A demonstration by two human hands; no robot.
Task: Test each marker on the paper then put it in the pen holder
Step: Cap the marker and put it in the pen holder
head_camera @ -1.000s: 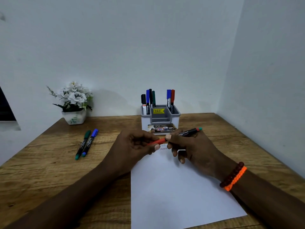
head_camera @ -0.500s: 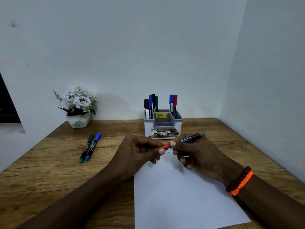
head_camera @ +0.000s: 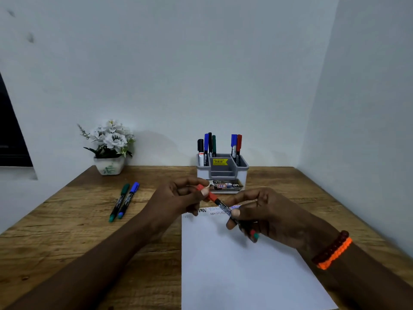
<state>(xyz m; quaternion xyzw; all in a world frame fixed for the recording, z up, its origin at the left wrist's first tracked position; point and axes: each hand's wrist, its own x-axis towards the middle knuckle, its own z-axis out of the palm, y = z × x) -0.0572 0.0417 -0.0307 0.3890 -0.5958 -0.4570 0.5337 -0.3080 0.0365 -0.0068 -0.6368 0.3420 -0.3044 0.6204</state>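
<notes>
Pinching the red marker (head_camera: 220, 203), both hands' fingers (head_camera: 204, 191) curl closed.

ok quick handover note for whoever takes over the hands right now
Left hand: pinches the red cap end of the red marker.
Right hand: grips the same marker's black barrel, above the top of the paper.
Whether the cap is on or off cannot be told.
Done: six markers stand in the pen holder; scribbles run along the paper's top edge.
Left: finish the red marker and put it in the holder, then test and store the green marker and blue marker lying on the table to the left.
</notes>
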